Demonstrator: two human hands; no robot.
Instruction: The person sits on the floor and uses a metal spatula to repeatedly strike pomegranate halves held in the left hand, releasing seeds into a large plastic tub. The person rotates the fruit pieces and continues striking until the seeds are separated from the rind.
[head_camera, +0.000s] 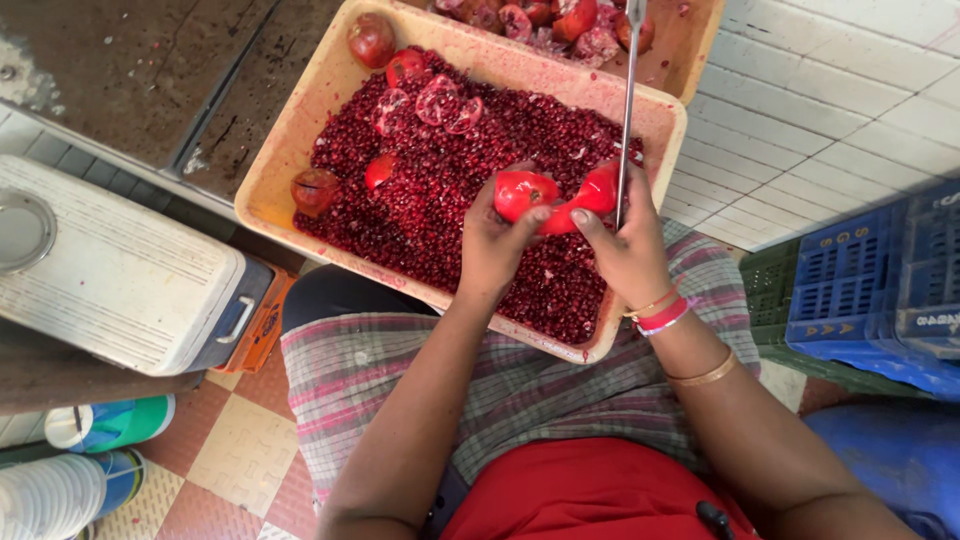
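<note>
Left hand: closed on one half of the pomegranate.
Right hand: gripping the other half.
Position: pomegranate between both hands, long axis left-right, above the seed-filled tray.

The pomegranate piece gripped between both hands has a smooth, glossy red rind. Along the right hand runs a thin metal rod, polished and bright. Just beyond the grip lies a heap of wet, glistening seeds in a matt beige plastic tray (its rim stained pink with juice). Below the grip, checked woven cloth looks soft and dull. Right of the grip stand blue plastic crates with a perforated, slightly shiny face; to its left sits a ribbed white plastic cooler.
</note>
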